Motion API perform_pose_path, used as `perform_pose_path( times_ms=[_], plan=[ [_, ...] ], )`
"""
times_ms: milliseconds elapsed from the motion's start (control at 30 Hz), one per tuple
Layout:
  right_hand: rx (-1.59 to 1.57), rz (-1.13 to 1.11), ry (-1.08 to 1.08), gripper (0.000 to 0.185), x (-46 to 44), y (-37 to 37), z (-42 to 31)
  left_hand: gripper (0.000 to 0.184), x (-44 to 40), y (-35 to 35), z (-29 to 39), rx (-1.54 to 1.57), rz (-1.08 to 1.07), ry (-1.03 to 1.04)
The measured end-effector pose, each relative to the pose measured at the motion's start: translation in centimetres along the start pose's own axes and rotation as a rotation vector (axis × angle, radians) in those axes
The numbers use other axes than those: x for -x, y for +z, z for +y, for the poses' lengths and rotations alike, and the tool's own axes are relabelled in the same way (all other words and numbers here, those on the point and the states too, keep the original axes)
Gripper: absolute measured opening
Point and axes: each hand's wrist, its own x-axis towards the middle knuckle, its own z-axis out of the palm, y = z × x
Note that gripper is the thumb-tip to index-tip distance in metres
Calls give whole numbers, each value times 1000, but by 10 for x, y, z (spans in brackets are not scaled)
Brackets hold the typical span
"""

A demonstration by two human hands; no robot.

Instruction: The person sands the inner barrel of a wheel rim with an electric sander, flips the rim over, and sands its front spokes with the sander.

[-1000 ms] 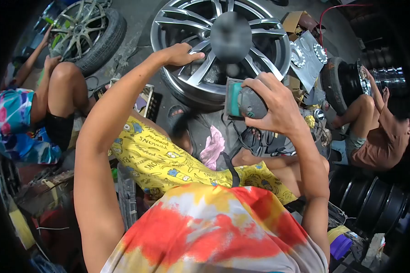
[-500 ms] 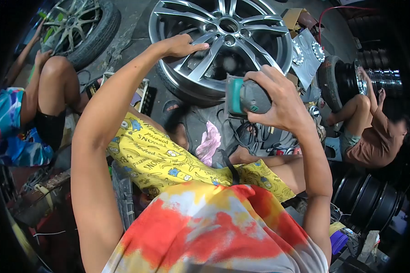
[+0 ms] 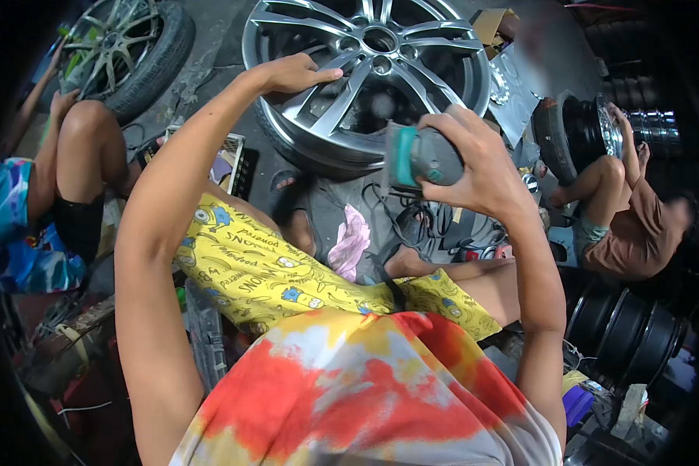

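"One silver wheel (image 3: 349, 97), first. Where?"

"Twelve o'clock. Spoked face toward us, far edge cut off by the top of the view."

"Left hand (image 3: 291, 74)?"

"On that wheel, at its eight o'clock. Thumb stretched out over a spoke, other fingers partly hidden. Can't tell whether that grip pinches anything."

"Right hand (image 3: 474, 167)?"

"Grip wrapped firmly round a sander (image 3: 423, 159), green and dark grey. Thumb toward six o'clock, fingers over the twelve o'clock side."

"Sander on the wheel?"

"Overlaps its near edge in view, at the wheel's five o'clock. Contact, can't tell."

"Stuff around?"

"Pink cloth (image 3: 349, 242) mid-view, beside yellow printed clothing (image 3: 279, 272) over the lap. Second wheel (image 3: 113, 39) at ten o'clock, tyre (image 3: 175, 58) at its edge, near a co-worker's bent knee (image 3: 89, 128)."

"Three o'clock?"

"Co-worker in a brown shirt (image 3: 629, 241), arms raised near a black wheel (image 3: 582, 132). Dark round rims (image 3: 625, 326) in a row at four o'clock."
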Motion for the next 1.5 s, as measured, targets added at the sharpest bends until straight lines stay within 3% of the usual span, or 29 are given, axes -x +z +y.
perform_pose_path(
  times_ms=[100,300,467,633,833,900,967,1033,1100,1233,1300,1400,1467,1500],
  plan=[
    [37,-1,102,69,16,-3,10,88,2,0,1,-2,-4,1],
    [52,151,-21,71,13,22,-16,91,-5,-3,1,-49,-33,-29],
    [82,115,14,67,30,17,-6,89,0,-6,-2,-29,-47,-28],
    [142,280,236,63,63,26,7,86,2,-12,6,-69,-84,-18],
    [14,475,355,69,41,74,-60,82,-6,-11,3,-118,-108,-25],
    [-62,516,405,77,32,83,-80,76,-5,-11,0,-234,-45,36],
    [-116,588,407,81,28,92,-87,61,17,-2,13,-294,228,167],
    [-146,607,457,82,32,96,-88,56,47,-12,67,-295,285,204],
    [-132,619,496,82,37,93,-79,40,78,-14,122,-69,174,293],
    [-26,630,566,85,42,83,-59,44,114,10,172,217,-188,444],
    [-31,613,598,82,40,83,-59,50,117,22,178,233,-129,503],
    [-84,516,682,90,31,83,-76,48,122,20,178,266,-110,432],
    [-139,473,672,91,30,81,-86,45,127,7,188,196,-210,125],
    [-161,461,673,90,31,83,-87,45,125,9,189,191,-219,128]
  ],
)
